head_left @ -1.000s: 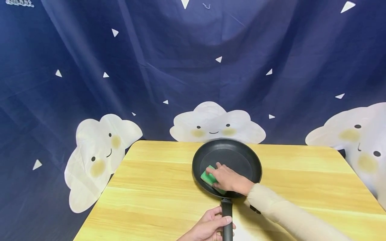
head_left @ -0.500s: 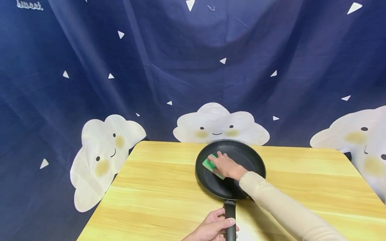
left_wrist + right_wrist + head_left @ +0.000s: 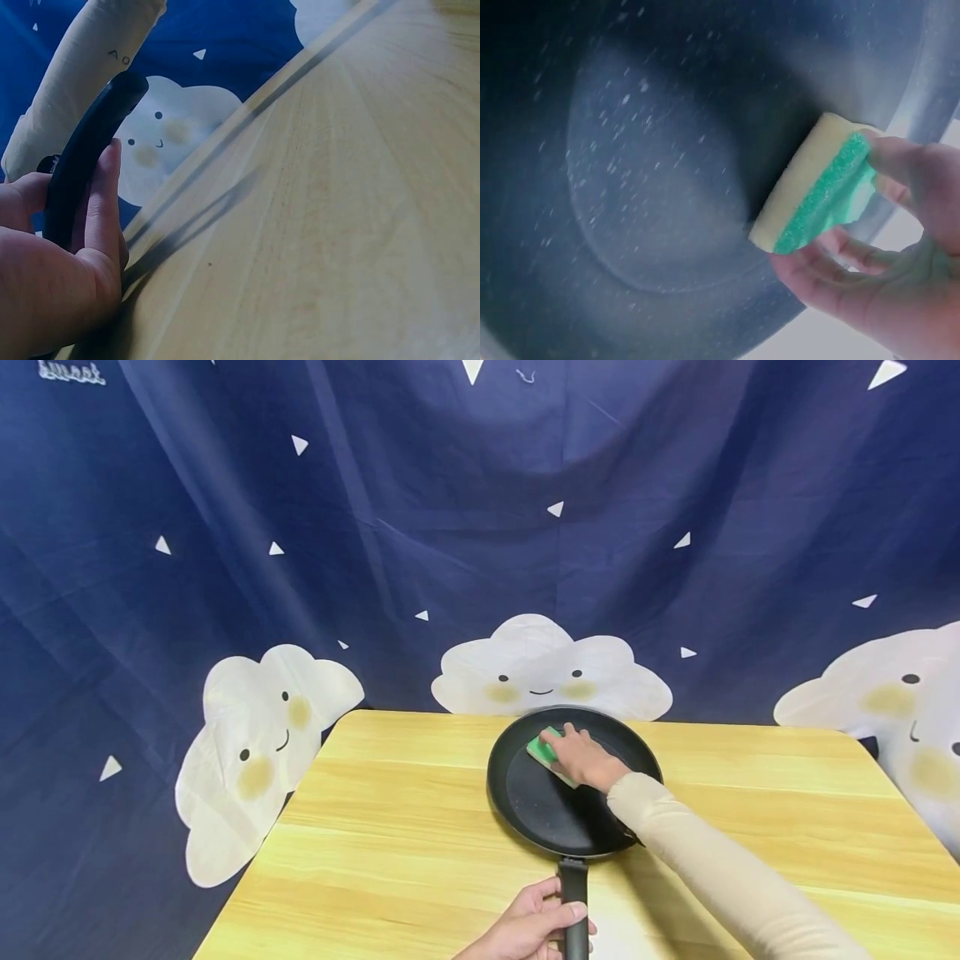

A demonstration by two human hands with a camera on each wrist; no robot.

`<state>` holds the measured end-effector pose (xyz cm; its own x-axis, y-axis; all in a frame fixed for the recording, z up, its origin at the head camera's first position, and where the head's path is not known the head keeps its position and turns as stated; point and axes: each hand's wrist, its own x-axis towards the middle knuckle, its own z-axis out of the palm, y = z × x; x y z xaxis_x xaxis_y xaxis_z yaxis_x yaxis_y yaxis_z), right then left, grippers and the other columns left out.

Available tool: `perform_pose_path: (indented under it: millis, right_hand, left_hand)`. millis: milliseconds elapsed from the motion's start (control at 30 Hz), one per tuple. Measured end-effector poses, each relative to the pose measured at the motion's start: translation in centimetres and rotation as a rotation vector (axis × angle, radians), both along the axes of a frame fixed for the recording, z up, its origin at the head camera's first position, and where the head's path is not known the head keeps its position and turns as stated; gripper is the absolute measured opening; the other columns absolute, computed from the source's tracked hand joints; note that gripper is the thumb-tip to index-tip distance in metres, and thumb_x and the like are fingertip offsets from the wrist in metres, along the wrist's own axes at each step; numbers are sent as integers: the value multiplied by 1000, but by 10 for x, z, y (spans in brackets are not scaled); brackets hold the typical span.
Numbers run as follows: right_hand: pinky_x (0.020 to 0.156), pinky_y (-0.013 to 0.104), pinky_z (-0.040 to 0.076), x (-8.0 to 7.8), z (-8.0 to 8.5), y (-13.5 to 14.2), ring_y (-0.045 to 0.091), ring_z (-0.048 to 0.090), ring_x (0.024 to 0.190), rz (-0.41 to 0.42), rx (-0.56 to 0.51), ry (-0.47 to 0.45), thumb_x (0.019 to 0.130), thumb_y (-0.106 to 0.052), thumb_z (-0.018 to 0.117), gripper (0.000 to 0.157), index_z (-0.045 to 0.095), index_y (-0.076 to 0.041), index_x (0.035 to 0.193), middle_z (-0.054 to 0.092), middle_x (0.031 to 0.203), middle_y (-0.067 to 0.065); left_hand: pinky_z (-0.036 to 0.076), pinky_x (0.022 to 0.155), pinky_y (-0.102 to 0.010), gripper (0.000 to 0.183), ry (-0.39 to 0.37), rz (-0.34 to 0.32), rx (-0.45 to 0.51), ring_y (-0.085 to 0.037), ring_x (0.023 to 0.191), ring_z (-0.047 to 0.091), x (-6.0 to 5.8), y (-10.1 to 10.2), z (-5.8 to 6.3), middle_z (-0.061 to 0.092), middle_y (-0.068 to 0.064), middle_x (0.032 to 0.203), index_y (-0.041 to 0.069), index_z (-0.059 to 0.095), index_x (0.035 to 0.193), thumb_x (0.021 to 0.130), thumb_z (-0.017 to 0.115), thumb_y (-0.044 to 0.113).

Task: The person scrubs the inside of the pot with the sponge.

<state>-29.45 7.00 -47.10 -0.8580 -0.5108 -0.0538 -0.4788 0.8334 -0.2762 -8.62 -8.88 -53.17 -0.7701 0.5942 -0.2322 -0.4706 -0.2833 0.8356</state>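
A black frying pan [image 3: 540, 814] sits on the wooden table with its handle pointing toward the person. My left hand [image 3: 528, 922] grips the pan's handle [image 3: 574, 893], thumb on top and fingers beneath. In the left wrist view the handle [image 3: 94, 142] rises between thumb and fingers. My right hand [image 3: 588, 760] holds a green-and-cream sponge [image 3: 817, 191] by its edges, inside the pan. The sponge's cream side faces the pan's floor, its green side faces the palm. Small white specks dot the pan's inner surface [image 3: 652, 165] in the right wrist view.
The light wooden table [image 3: 390, 810] extends to both sides of the pan. Behind it hangs a dark blue curtain [image 3: 480, 527] with white triangles and smiling clouds. The right forearm in a cream sleeve [image 3: 720, 860] crosses over the table's right front.
My right hand has moved the sponge from the pan's near left part toward its far middle. The left hand keeps its grip on the handle. The head view has shifted slightly.
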Motion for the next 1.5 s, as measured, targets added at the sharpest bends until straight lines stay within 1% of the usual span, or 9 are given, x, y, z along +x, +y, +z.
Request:
perform_pose_path:
  millis: [200,300,533,633,800,967,1133,1267,1500]
  right_hand:
    - [80,56,54,0,4,19,45,55,93,-62,18,-36,97,-12,71,38,54,-14,130,52,116,28]
    - [79,56,53,2,5,27,44,54,93,-69,23,-45,98,-12,70,37,53,-14,131,52,116,28]
    - [80,54,53,9,7,46,42,56,87,-71,43,-41,96,-11,72,39,51,-12,129,54,106,25]
    - [78,53,54,13,7,49,40,57,85,-62,37,-28,96,-11,72,39,50,-12,128,55,103,24]
    - [72,53,55,20,5,49,40,56,85,-59,23,-2,94,-11,72,39,48,-13,125,52,101,24]
    - [70,52,54,26,3,51,39,55,85,-70,27,0,90,-11,76,45,48,-14,126,50,100,22]
    - [67,50,53,36,2,57,38,55,84,-59,-16,51,89,-12,78,48,54,-14,131,52,101,22]
    - [66,50,52,47,7,63,36,54,82,-59,-73,122,88,-15,77,50,57,-13,133,52,99,20]
    - [62,51,53,69,17,81,38,57,83,-96,-174,264,87,-13,77,49,61,-12,133,54,103,23]
  left_hand:
    - [60,61,-23,26,2,-4,-3,-12,75,71,0,4,0,72,-6,93,2,56,119,99,64,16]
    - [60,61,-22,26,0,-4,-4,-13,75,71,0,5,-1,72,-7,93,1,56,119,99,64,16]
    - [60,61,-24,28,-23,-5,17,-14,78,71,-1,5,-1,72,-9,95,1,55,123,100,64,15]
    - [61,62,-23,28,-46,-8,43,-14,79,71,-2,4,0,71,-9,96,2,55,123,100,64,15]
    - [60,61,-23,19,-77,-23,89,-13,79,71,-4,0,0,71,-7,97,5,57,117,101,63,14]
    - [60,62,-23,28,-94,-33,95,-13,80,71,-4,-1,-1,70,-8,98,1,55,125,101,63,15]
    - [61,64,-23,36,-95,-39,76,-13,80,72,-3,-2,-3,71,-8,98,-2,53,129,101,65,16]
    - [61,64,-22,37,-84,-41,76,-13,80,72,-3,-4,-3,71,-8,98,-2,52,131,102,64,17]
    - [60,63,-22,27,-71,-60,93,-12,79,72,-3,-1,0,71,-7,99,1,54,123,102,63,15]
